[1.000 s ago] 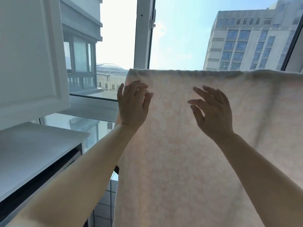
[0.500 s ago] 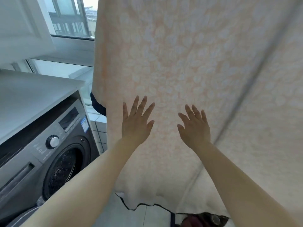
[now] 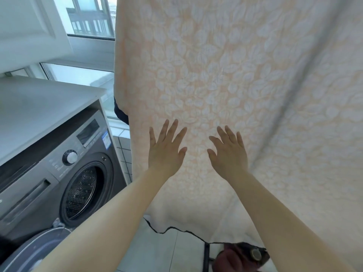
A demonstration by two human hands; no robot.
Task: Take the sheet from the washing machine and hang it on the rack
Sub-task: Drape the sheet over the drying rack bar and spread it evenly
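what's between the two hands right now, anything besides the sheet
Nothing else. In the head view, only a bare stretch of the hanging sheet shows in the gap between the left hand and the right hand, both spread open.

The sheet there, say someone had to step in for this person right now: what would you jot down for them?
Left hand: open, fingers spread, flat against the hanging sheet, gripping nothing.
Right hand: the same, open, beside the left.
Sheet: out of the washing machine and hanging in front of the person; its lower edge hangs above the floor. The rack itself is out of view.
Washing machine: on the left, door open; the part of the drum in view shows no laundry.
Done: sheet removed and hung up.
Left: probably smoothing the creases on the right side, then closing the door.
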